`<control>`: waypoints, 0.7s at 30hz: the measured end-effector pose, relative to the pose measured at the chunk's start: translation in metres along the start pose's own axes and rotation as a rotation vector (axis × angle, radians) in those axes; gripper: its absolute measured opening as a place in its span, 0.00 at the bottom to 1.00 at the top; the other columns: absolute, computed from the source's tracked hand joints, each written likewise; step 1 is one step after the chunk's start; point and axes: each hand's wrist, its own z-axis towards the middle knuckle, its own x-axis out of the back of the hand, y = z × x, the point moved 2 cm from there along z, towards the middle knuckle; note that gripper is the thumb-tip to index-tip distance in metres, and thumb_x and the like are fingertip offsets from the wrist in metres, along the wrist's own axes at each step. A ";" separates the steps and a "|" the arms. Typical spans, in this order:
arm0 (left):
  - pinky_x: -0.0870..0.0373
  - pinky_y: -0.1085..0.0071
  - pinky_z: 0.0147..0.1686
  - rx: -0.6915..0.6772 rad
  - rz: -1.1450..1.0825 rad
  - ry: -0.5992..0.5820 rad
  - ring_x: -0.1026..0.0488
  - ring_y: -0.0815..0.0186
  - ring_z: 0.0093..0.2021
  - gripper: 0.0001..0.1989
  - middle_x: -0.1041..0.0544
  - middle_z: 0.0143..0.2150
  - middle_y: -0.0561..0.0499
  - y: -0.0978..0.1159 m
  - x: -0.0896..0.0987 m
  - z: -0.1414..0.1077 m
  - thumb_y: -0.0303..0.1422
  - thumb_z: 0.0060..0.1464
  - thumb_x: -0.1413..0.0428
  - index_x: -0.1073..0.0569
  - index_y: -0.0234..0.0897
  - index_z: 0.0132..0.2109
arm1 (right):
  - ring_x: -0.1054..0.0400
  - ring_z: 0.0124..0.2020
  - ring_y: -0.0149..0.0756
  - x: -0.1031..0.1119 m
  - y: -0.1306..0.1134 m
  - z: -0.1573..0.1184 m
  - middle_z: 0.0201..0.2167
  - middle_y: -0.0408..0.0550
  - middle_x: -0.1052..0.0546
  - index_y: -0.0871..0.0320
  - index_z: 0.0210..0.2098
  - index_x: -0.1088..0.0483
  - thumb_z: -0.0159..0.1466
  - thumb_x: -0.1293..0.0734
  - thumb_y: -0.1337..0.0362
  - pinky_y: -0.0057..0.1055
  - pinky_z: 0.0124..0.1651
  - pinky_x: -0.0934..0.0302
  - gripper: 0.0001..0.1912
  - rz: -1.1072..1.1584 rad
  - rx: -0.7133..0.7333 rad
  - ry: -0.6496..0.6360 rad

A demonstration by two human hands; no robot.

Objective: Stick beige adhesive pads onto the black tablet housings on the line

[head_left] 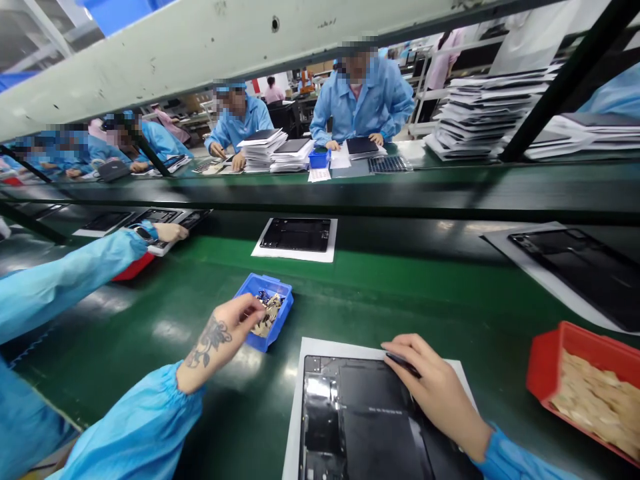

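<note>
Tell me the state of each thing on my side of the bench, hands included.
Near tablet: flat, insides exposed
Far tablet: flat, uncovered, on white paper
Right-hand tablet: flat, uncovered
Blue bin: open, small parts inside
Red bin: open, pale pieces inside
Left hand: fingertips close together at blue bin, grip unclear
Right hand: holding dark tool

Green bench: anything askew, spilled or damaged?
No spill or damage visible. Slightly odd: the far-right panel and its white sheet lie at a slant, while the centre-back panel sits squarer. Lens distortion may exaggerate that.
</note>
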 end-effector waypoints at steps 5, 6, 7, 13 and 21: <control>0.35 0.74 0.32 -0.147 -0.415 -0.285 0.31 0.68 0.32 0.07 0.27 0.32 0.51 0.077 -0.053 -0.019 0.33 0.59 0.46 0.26 0.36 0.36 | 0.34 0.38 0.37 0.022 -0.047 -0.009 0.36 0.45 0.30 0.52 0.37 0.27 0.68 0.37 0.57 0.30 0.41 0.40 0.09 0.284 -0.109 -0.057; 0.35 0.74 0.33 -0.171 -0.473 -0.335 0.31 0.68 0.32 0.07 0.27 0.32 0.51 0.090 -0.063 -0.022 0.32 0.59 0.46 0.25 0.36 0.36 | 0.34 0.37 0.36 0.025 -0.056 -0.011 0.36 0.45 0.29 0.52 0.39 0.27 0.67 0.35 0.56 0.29 0.40 0.41 0.08 0.346 -0.137 -0.096; 0.35 0.74 0.32 -0.182 -0.525 -0.377 0.31 0.68 0.32 0.06 0.28 0.32 0.51 0.100 -0.073 -0.024 0.32 0.59 0.45 0.25 0.36 0.35 | 0.35 0.36 0.36 0.028 -0.063 -0.013 0.36 0.45 0.29 0.53 0.40 0.27 0.65 0.34 0.56 0.29 0.37 0.41 0.09 0.401 -0.160 -0.127; 0.34 0.76 0.29 -0.004 -0.965 -0.547 0.31 0.70 0.28 0.08 0.28 0.29 0.51 0.128 -0.116 -0.027 0.34 0.55 0.39 0.27 0.34 0.37 | 0.38 0.31 0.33 0.045 -0.076 -0.017 0.29 0.43 0.31 0.58 0.29 0.31 0.66 0.35 0.61 0.28 0.35 0.46 0.11 0.505 -0.164 -0.019; 0.33 0.79 0.27 0.133 -1.223 -0.579 0.30 0.72 0.27 0.11 0.29 0.29 0.50 0.137 -0.131 -0.029 0.30 0.50 0.35 0.30 0.30 0.33 | 0.38 0.30 0.32 0.047 -0.075 -0.018 0.27 0.43 0.31 0.59 0.27 0.31 0.66 0.35 0.61 0.27 0.33 0.46 0.12 0.418 -0.138 0.043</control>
